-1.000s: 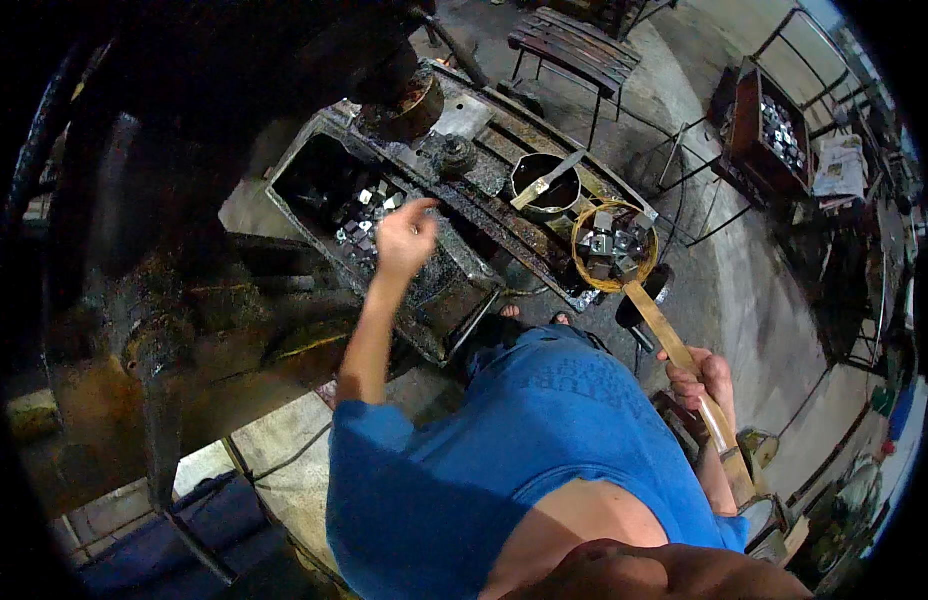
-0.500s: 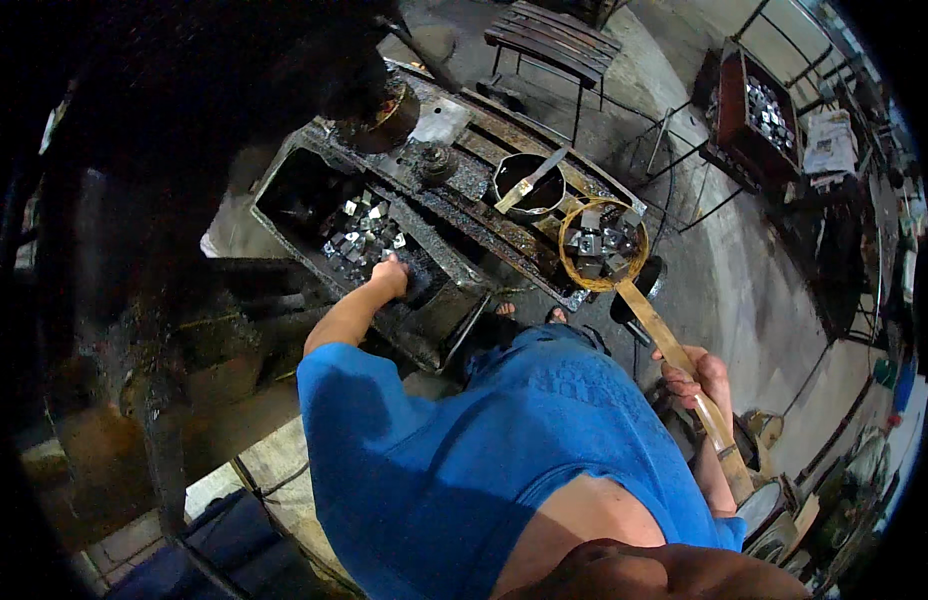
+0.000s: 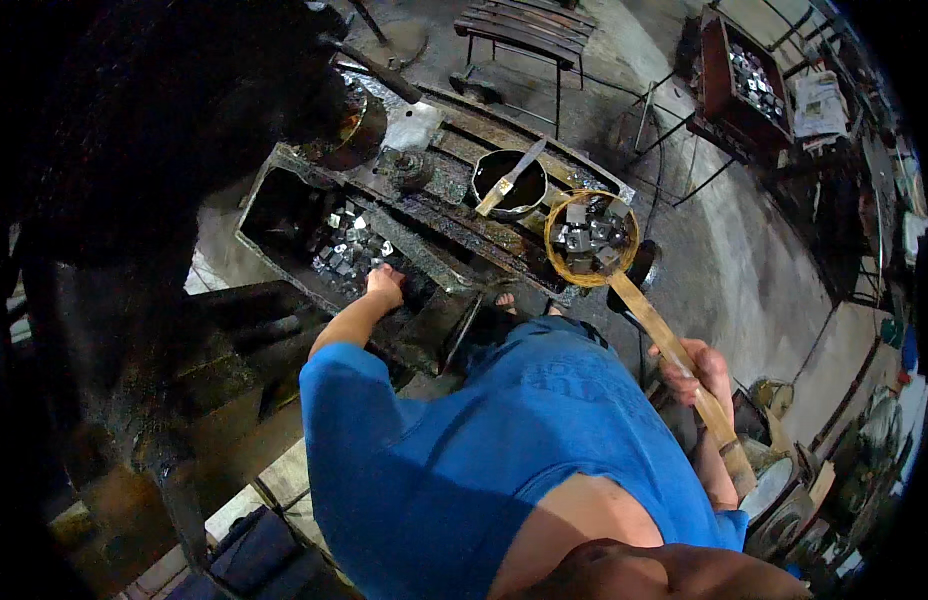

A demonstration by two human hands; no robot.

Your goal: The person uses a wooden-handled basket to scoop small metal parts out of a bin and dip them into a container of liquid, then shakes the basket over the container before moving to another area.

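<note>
My left hand (image 3: 386,286) reaches down into a dark metal trough (image 3: 269,250) at the edge of a heap of small shiny metal blocks (image 3: 346,240). Its fingers are curled in, and whatever is between them is hidden. My right hand (image 3: 696,372) is wrapped round the long flat wooden handle (image 3: 652,322) of a round scoop. The scoop's woven yellowish rim (image 3: 552,262) encircles more grey metal blocks (image 3: 590,236), beyond the trough to the right.
A dark pot (image 3: 512,208) with a flat brush (image 3: 514,178) across it stands on the grimy bench (image 3: 494,240). Left of it sits a rusty can (image 3: 362,128). A slatted stool (image 3: 524,35) is behind. At far right, a red-brown bin (image 3: 719,75) holds shiny pieces.
The whole view has shifted a little, so the bench and scoop sit farther left. My left hand has turned slightly at the heap's edge. My right hand keeps its grip on the handle.
</note>
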